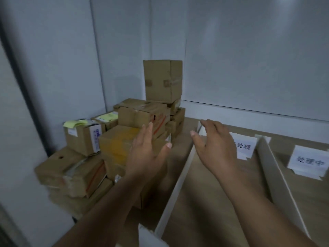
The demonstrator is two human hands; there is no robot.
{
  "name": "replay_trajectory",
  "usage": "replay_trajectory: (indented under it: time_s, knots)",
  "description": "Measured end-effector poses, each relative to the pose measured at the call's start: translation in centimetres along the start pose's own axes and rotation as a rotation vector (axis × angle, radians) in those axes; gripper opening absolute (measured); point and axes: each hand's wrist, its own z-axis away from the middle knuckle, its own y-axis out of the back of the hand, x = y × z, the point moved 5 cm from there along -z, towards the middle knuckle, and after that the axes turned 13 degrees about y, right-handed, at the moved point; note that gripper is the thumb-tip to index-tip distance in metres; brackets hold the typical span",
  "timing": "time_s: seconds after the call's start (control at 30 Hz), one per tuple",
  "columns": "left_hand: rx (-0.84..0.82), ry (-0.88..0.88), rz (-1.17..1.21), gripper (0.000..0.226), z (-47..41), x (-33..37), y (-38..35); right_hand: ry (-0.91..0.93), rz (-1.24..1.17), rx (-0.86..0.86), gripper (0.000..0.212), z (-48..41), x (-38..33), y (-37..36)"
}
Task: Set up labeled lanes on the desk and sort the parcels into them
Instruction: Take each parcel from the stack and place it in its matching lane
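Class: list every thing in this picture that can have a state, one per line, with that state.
left hand, open, holding nothing.
right hand, open, fingers spread, holding nothing.
parcel pile, stacked, not yet sorted.
top box, upright, taped shut.
left label card, standing, partly hidden by the right hand.
right label card, standing, in full view.

The parcels (135, 113) are plain brown cardboard. The top box (162, 81) has darker brown tape patches. The middle box (117, 139) is wrapped in yellow tape. Pale yellow-green notes (74, 123) lie on two boxes at the left, and one of these bears a white label (96, 138) with blue print. The low box (76, 173) shows an orange-red stripe. The dividers (179, 177) are white, the cards (309, 161) white with black characters, the bench (204, 193) tan, and the wall (249, 50) pale grey-blue.
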Motion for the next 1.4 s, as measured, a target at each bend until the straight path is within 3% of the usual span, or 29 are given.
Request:
replay_trajectory:
  time_s: [0.53, 0.73, 0.93, 1.07, 1.33, 1.4]
  knots:
    - [0.094, 0.118, -0.137, 0.087, 1.1, -4.8, 3.3, 0.052, -0.26, -0.125, 0.052, -0.4, -5.1, -4.3]
    - [0.132, 0.059, -0.174, 0.096, 1.4, -8.2, 5.4, 0.014, -0.293, -0.139, 0.054, 0.5, -8.0, -7.2]
    - [0.091, -0.057, -0.003, 0.083, -1.0, -12.4, 8.9, -0.074, -0.281, -0.183, 0.057, 0.2, -13.5, -10.3]
    - [0.056, 0.002, 0.087, 0.093, -3.5, -16.9, 12.1, -0.127, -0.277, -0.178, 0.058, -1.2, -18.5, -12.9]
    - [0.0, 0.032, 0.168, 0.086, -9.4, -23.4, 17.5, -0.204, -0.264, -0.119, 0.058, -2.6, -25.9, -17.5]
    - [0.001, 0.036, 0.225, 0.076, -10.7, -24.2, 18.6, -0.211, -0.265, -0.09, 0.056, -3.2, -27.1, -18.1]
